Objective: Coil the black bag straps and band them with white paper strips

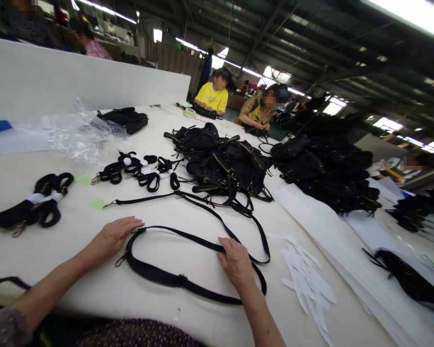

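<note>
A long black bag strap point(155, 272) lies in a loop on the table in front of me, with a metal slider point(183, 278) partway along it. At the loop's left end, a metal snap hook point(120, 260) rests on the table. My left hand point(112, 236) is stretched out flat, its fingertips touching the strap's left end. My right hand point(236, 260) is closed over the strap on the right, thumb and fingers on either side of it. Beyond the loop, a further strap length point(210, 212) runs out to another snap hook point(110, 204).
Bundled straps point(45, 200) with white wraps lie left. Black bags point(227, 164) are heaped ahead, with another pile point(321, 168) to the right. White strips point(307, 274) lie right of my hand, clear plastic point(83, 135) at back left. Two co-workers point(213, 96) handle black items across the table.
</note>
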The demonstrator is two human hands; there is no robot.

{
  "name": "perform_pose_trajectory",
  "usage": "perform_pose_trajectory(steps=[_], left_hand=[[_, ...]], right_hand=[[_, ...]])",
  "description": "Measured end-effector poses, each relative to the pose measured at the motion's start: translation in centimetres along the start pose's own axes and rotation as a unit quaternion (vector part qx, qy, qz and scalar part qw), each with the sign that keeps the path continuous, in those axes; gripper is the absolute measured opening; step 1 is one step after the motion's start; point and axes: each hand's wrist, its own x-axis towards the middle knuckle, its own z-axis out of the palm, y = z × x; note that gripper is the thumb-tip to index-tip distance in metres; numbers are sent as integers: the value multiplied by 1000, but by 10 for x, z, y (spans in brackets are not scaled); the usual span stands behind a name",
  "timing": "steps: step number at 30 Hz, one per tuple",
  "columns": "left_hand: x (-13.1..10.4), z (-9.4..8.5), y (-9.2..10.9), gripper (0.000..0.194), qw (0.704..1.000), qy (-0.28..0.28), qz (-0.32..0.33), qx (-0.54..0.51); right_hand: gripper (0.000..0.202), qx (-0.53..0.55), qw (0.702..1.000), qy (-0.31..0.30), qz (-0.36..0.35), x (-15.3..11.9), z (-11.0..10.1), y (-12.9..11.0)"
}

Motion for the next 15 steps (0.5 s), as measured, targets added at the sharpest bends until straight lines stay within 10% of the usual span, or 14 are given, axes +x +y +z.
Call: perform_pose_trajectory(steps=[6, 15], left_hand=[[1, 0, -3, 30, 997, -62, 22, 35], [-6, 0, 4, 21, 991, -2, 12, 131]], right_hand=[[18, 35, 997, -6, 71, 8, -9, 4], [30, 54, 904, 43, 423, -55, -64, 114]])
